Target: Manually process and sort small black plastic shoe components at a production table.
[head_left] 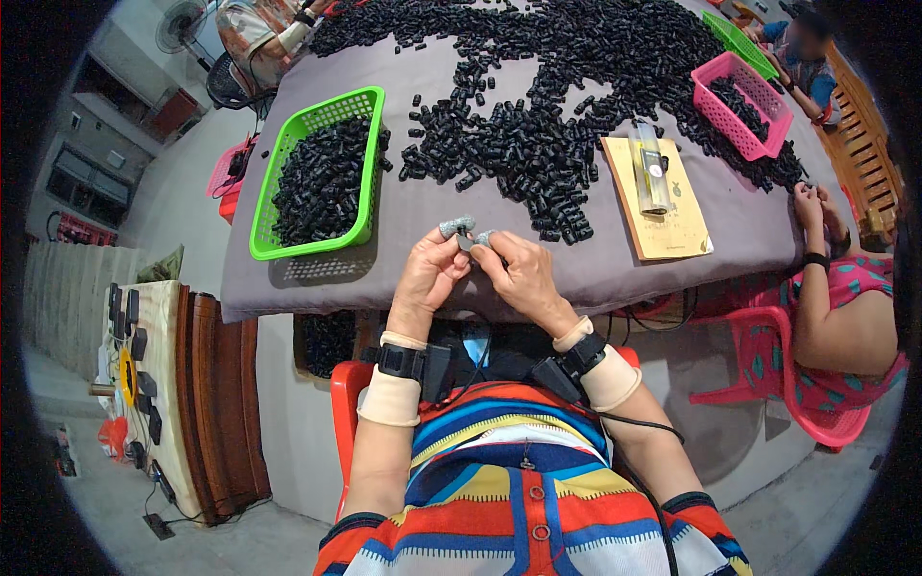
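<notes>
Just above the table's near edge, my left hand [435, 274] pinches a small black piece [465, 241] between thumb and fingers. My right hand [524, 278] meets it there, its thumb and forefinger closed on the same piece. Grey wrapping covers a fingertip on each hand. The fingers hide most of the piece, so its exact shape is unclear. Beyond the hands spreads a large heap of small black cylindrical parts [519, 158]. A green plastic basket [376, 158] filled with similar black parts stands to the left of my hands.
A yellowish booklet [672, 240] with a clear packaged item [651, 178] on it lies right of the heap. Farther right are a pink basket [768, 144] and a green basket [738, 43]. Other people work at the table's right side and far left. Grey cloth [317, 298] covers the table.
</notes>
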A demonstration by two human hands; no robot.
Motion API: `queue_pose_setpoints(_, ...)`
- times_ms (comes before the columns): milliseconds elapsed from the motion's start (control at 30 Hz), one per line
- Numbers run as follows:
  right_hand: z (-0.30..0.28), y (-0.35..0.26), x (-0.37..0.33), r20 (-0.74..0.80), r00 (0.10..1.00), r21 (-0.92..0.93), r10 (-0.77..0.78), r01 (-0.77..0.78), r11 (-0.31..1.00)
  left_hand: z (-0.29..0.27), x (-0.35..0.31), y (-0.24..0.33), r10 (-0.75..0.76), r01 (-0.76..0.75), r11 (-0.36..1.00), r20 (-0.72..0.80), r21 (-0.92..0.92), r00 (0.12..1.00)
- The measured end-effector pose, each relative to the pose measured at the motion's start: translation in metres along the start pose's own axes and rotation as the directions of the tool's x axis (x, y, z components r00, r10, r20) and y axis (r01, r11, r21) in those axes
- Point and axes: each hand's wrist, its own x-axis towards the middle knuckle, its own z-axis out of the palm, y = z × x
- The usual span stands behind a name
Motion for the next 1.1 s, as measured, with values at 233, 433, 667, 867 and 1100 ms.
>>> queue_pose_setpoints(233, 0.0, 0.0, 0.0, 0.005, 1.0, 0.009, -0.005, 0.005, 1.0, 0.0, -0.001, 0.001, -0.005, 0.005, 1.0, 0.017, -0.006, 1.0)
queue_pose_setpoints(433, 0.003, 0.002, 0.0, 0.011, 1.0, -0.017, -0.012, 0.012, 1.0, 0.002, -0.001, 0.002, -0.011, 0.011, 1.0, 0.013, -0.003, 1.0)
queue_pose_setpoints(667, 0.007, 0.001, 0.001, -0.027, 0.999, -0.056, -0.018, 0.017, 0.998, 0.006, -0.001, 0.002, -0.007, 0.009, 0.999, -0.028, 0.046, 1.0)
queue_pose_setpoints(867, 0.009, 0.004, -0.001, -0.03, 0.999, -0.086, -0.018, 0.015, 0.996, 0.008, 0.0, 0.004, -0.017, 0.019, 0.997, -0.029, 0.077, 0.999)
queue_pose_setpoints(1100, 0.007, 0.002, 0.0, -0.059, 0.997, -0.056, -0.045, 0.041, 0.998, 0.002, 0.001, 0.002, -0.03, 0.029, 0.998, 0.022, 0.052, 0.999)
